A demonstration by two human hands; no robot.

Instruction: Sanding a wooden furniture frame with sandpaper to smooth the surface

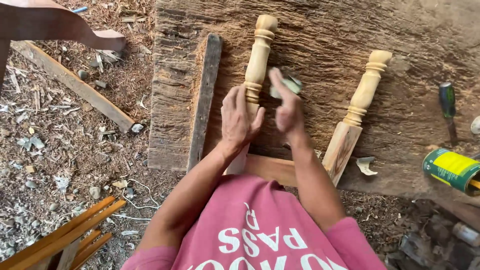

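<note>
A pale turned wooden leg [258,59] lies on a rough, weathered work board [325,30], joined by a flat rail [270,169] to a second turned leg [361,102] on the right. My left hand [239,120] rests on the first leg's square part and holds it down. My right hand [286,107] is just right of that leg, blurred, its fingers closed on a small greyish scrap [287,85] that looks like sandpaper.
A dark wood strip [204,100] lies left of the legs. A green-handled screwdriver [447,105] and a green and yellow can [452,169] sit at the right. Sawdust, chips, a plank [75,85] and orange slats [65,237] cover the ground on the left.
</note>
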